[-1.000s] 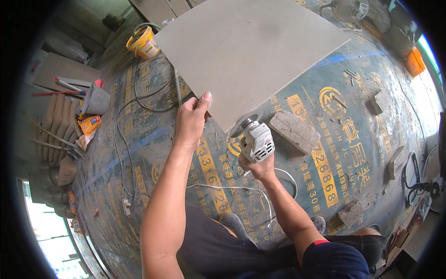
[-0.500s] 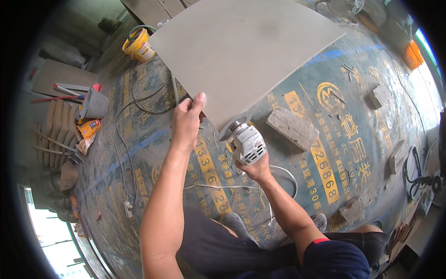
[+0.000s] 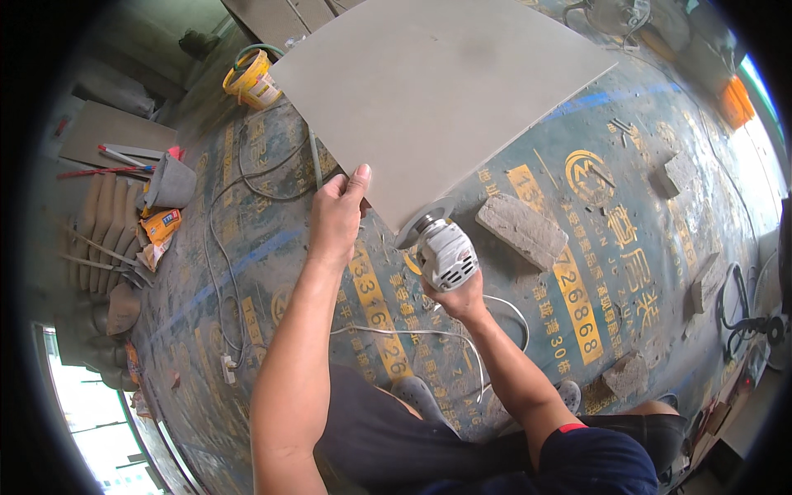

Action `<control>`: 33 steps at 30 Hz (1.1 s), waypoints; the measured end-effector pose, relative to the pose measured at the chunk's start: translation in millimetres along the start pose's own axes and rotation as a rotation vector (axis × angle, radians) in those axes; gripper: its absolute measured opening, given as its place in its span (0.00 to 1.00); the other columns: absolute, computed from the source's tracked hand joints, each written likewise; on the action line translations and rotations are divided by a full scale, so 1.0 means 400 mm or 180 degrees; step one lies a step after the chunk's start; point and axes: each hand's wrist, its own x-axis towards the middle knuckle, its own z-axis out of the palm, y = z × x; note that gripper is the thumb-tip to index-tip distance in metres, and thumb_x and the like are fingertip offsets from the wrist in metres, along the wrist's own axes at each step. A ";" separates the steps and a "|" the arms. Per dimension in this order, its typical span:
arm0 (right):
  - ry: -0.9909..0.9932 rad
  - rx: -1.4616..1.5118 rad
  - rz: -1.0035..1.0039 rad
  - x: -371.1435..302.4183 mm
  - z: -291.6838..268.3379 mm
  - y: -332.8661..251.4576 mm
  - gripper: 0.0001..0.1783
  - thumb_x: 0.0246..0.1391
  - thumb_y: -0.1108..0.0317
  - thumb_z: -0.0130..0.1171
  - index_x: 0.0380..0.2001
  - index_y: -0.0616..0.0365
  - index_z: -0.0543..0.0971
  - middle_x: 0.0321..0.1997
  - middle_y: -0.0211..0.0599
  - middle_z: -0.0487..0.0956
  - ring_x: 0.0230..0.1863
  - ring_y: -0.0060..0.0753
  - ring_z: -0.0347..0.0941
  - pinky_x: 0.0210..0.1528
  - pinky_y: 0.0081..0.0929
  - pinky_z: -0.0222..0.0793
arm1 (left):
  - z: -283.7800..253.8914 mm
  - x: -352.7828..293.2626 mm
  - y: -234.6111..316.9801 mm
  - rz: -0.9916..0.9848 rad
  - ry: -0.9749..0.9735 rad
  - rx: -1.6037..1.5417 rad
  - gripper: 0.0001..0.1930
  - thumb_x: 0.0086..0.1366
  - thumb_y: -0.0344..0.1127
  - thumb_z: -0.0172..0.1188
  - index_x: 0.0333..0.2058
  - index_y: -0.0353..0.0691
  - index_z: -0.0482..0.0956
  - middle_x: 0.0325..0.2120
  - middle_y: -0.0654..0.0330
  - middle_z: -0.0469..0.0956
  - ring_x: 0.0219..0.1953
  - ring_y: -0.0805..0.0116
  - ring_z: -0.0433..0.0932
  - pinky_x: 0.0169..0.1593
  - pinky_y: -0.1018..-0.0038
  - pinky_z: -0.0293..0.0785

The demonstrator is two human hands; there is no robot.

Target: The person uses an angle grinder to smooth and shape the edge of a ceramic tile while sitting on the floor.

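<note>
A large grey tile (image 3: 445, 91) reaches from the top of the view down to a corner in front of me. My left hand (image 3: 337, 210) grips its left edge near that corner, thumb on top and fingers underneath. My right hand (image 3: 459, 297) is wrapped round a white angle grinder (image 3: 448, 254). The grinder's round disc (image 3: 425, 223) is at the tile's near corner; whether it touches the tile I cannot tell. A white cord (image 3: 404, 332) trails from the grinder across the floor covering.
A rough block (image 3: 521, 231) lies right of the grinder, with another block (image 3: 678, 173) farther right. A yellow bucket (image 3: 252, 81) stands beyond the tile's left edge. Cables (image 3: 216, 239) run over the printed green floor covering. Stacked sacks (image 3: 107, 214) and a grey bucket (image 3: 172, 181) are at the left.
The whole scene has shifted very slightly in view. Both hands keep their grip on the tile and the grinder, and the disc stays at the tile's near corner.
</note>
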 end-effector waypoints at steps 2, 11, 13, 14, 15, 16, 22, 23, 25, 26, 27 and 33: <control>0.0009 0.0123 0.0034 -0.006 0.002 0.018 0.38 0.37 0.69 0.72 0.56 0.64 0.72 0.50 0.37 0.79 0.51 0.31 0.76 0.57 0.30 0.70 | 0.004 -0.001 0.005 0.0035 -0.0001 -0.0065 0.19 0.71 0.48 0.59 0.29 0.37 0.78 0.20 0.71 0.72 0.21 0.83 0.63 0.26 0.80 0.59; 0.0009 0.0217 0.0095 -0.007 -0.001 0.004 0.35 0.39 0.70 0.71 0.54 0.64 0.73 0.50 0.37 0.79 0.50 0.30 0.76 0.55 0.29 0.71 | -0.003 0.006 -0.010 0.0036 -0.0036 -0.0117 0.18 0.71 0.47 0.58 0.29 0.37 0.78 0.19 0.71 0.70 0.20 0.84 0.61 0.24 0.81 0.57; -0.0048 0.0160 0.0253 -0.004 0.000 0.007 0.34 0.38 0.70 0.71 0.53 0.63 0.74 0.48 0.37 0.80 0.49 0.31 0.76 0.55 0.30 0.71 | -0.001 0.004 -0.010 0.0047 -0.0022 -0.0119 0.18 0.71 0.47 0.59 0.29 0.37 0.77 0.19 0.71 0.70 0.20 0.84 0.60 0.24 0.81 0.57; -0.0044 0.0274 0.0327 -0.006 0.000 0.006 0.34 0.38 0.68 0.71 0.52 0.63 0.75 0.48 0.40 0.80 0.50 0.36 0.77 0.56 0.30 0.71 | 0.001 0.002 -0.012 0.0041 -0.0012 -0.0147 0.18 0.71 0.47 0.59 0.28 0.37 0.77 0.18 0.72 0.69 0.20 0.84 0.60 0.24 0.81 0.56; -0.0037 0.0383 0.0396 -0.004 -0.003 0.003 0.34 0.37 0.67 0.72 0.52 0.62 0.76 0.49 0.43 0.81 0.52 0.40 0.78 0.57 0.31 0.72 | 0.003 0.004 -0.012 0.0041 -0.0007 -0.0179 0.18 0.71 0.47 0.59 0.28 0.37 0.77 0.18 0.72 0.68 0.20 0.85 0.59 0.23 0.81 0.56; 0.0073 0.0141 0.0066 -0.006 0.001 0.023 0.36 0.37 0.67 0.72 0.54 0.62 0.74 0.50 0.43 0.80 0.53 0.40 0.78 0.58 0.30 0.71 | 0.003 0.007 -0.013 0.0044 -0.0002 -0.0184 0.18 0.71 0.47 0.59 0.28 0.37 0.77 0.18 0.72 0.68 0.20 0.85 0.59 0.23 0.81 0.56; -0.0046 0.0179 0.0212 -0.015 0.006 0.025 0.38 0.36 0.67 0.73 0.55 0.63 0.73 0.54 0.43 0.78 0.55 0.39 0.76 0.59 0.31 0.70 | -0.005 0.010 -0.020 0.0057 -0.0029 -0.0115 0.19 0.71 0.47 0.59 0.27 0.38 0.76 0.18 0.72 0.69 0.20 0.85 0.60 0.24 0.81 0.56; -0.0068 0.0254 0.0294 -0.015 0.004 0.025 0.38 0.36 0.68 0.73 0.55 0.63 0.73 0.54 0.43 0.78 0.55 0.39 0.76 0.60 0.31 0.69 | -0.003 0.009 -0.020 0.0044 -0.0032 -0.0146 0.19 0.71 0.47 0.59 0.27 0.37 0.76 0.19 0.72 0.69 0.21 0.84 0.61 0.25 0.81 0.58; -0.0119 -0.0184 -0.0077 -0.011 0.006 0.030 0.37 0.36 0.68 0.72 0.54 0.64 0.73 0.52 0.43 0.79 0.53 0.38 0.77 0.58 0.31 0.71 | 0.000 0.008 -0.016 0.0039 -0.0029 -0.0180 0.19 0.71 0.47 0.59 0.27 0.37 0.76 0.19 0.71 0.70 0.21 0.84 0.62 0.25 0.81 0.59; -0.0029 -0.0069 -0.0062 -0.013 0.006 0.029 0.36 0.36 0.69 0.72 0.53 0.63 0.74 0.51 0.42 0.80 0.52 0.38 0.77 0.57 0.30 0.71 | 0.001 0.007 -0.012 0.0078 -0.0052 -0.0216 0.18 0.71 0.46 0.59 0.28 0.37 0.77 0.20 0.71 0.71 0.22 0.84 0.63 0.26 0.81 0.60; 0.0059 0.0046 -0.0041 -0.013 0.007 0.014 0.35 0.36 0.69 0.72 0.53 0.63 0.74 0.50 0.42 0.80 0.51 0.38 0.78 0.56 0.30 0.72 | 0.000 0.006 -0.012 0.0110 -0.0074 -0.0251 0.18 0.71 0.46 0.59 0.28 0.36 0.77 0.21 0.70 0.72 0.23 0.83 0.64 0.27 0.80 0.62; 0.0131 0.0204 0.0077 -0.007 0.001 -0.013 0.31 0.36 0.70 0.72 0.49 0.60 0.78 0.46 0.39 0.82 0.47 0.32 0.79 0.52 0.28 0.73 | 0.002 0.003 -0.008 0.0071 -0.0055 -0.0228 0.19 0.71 0.47 0.59 0.27 0.37 0.76 0.21 0.70 0.71 0.23 0.83 0.64 0.27 0.80 0.62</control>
